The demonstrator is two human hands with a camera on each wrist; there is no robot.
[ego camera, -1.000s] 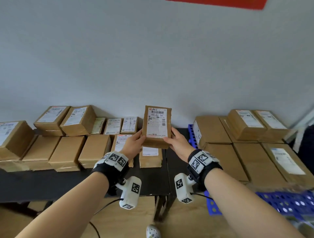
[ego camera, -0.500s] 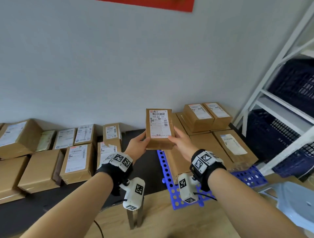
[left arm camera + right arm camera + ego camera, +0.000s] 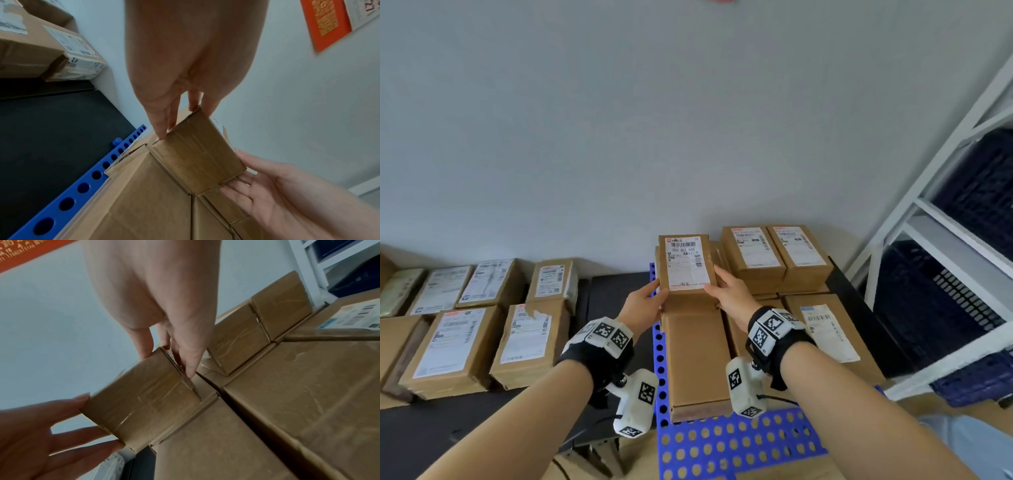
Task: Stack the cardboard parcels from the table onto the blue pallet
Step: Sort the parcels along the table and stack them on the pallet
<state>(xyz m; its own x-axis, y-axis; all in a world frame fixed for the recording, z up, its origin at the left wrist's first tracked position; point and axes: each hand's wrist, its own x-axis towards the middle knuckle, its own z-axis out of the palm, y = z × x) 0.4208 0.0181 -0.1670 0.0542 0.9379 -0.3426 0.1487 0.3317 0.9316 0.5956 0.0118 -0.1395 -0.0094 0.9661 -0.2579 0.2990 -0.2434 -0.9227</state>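
Parcel [image 3: 685,265] carried off the surface [image 3: 616,291], now over blue pallet [image 3: 729,442] stack at 12 o'clock; left hand [image 3: 642,303] and right hand [image 3: 729,296] both grasping it. Set-down next.

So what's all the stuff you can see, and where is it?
Small brown cardboard parcel with white label: one, held over the pallet stack.
Brown cardboard parcels: several, stacked on the pallet.
Blue perforated plastic pallet: one, on the floor, right of the table.
Brown labelled parcels: several, on the table, left.
Black table: one, left.
White metal shelving: one, right, holding dark crates.
Left hand: grips the parcel's left side.
Right hand: grips its right side.
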